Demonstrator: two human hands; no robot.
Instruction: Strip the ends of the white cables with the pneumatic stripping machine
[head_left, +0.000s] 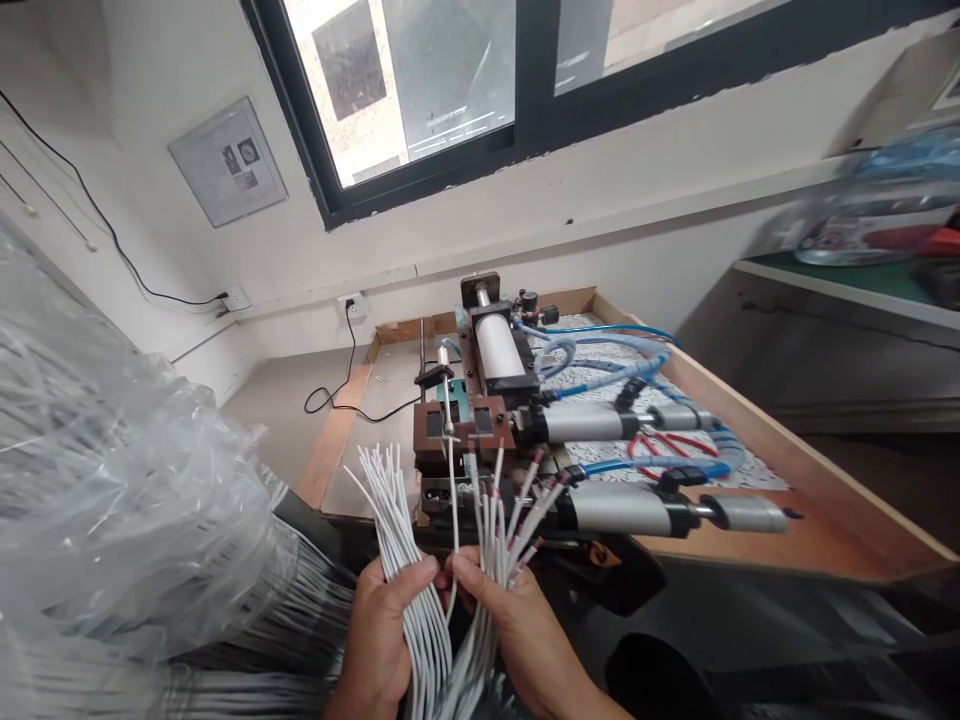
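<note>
My left hand is closed round a bundle of white cables whose tips fan upward. A second bundle of white cables, its ends stripped to a reddish tone, is gripped in my right hand. Between the two bundles a single white cable runs up from my right thumb and fingertips to the jaws of a pneumatic machine. My two thumbs are close together, and the fingers behind the cables are partly hidden.
Silver air cylinders and blue hoses lie right of the jaws inside a wooden-edged tray. Plastic-wrapped cable bundles are piled at left. A green-topped shelf juts in at right. A black cord crosses the bench.
</note>
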